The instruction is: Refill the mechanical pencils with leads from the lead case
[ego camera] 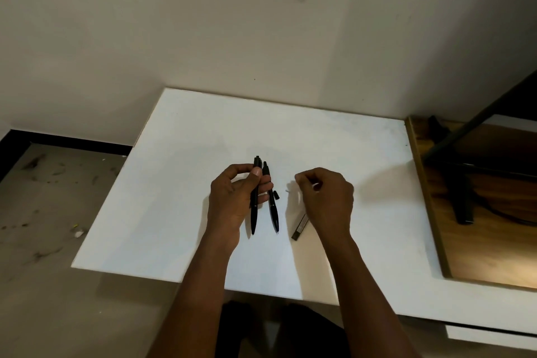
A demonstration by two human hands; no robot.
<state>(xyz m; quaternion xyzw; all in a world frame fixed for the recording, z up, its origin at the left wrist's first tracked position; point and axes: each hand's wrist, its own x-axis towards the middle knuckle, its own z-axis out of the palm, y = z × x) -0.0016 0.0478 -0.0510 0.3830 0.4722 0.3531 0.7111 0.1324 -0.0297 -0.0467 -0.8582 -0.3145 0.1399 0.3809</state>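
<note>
My left grip (232, 197) is curled round one black mechanical pencil (254, 218). The second pencil (273, 212) lies on the white bench (174, 183) just beside it. My right grip (325, 197) is curled over the lead case (300, 227); I cannot tell whether it pinches anything.

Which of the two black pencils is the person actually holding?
The left pencil: the left hand grips it, thumb across its barrel. The right pencil lies on the white table beside it, outside that grip.
</note>
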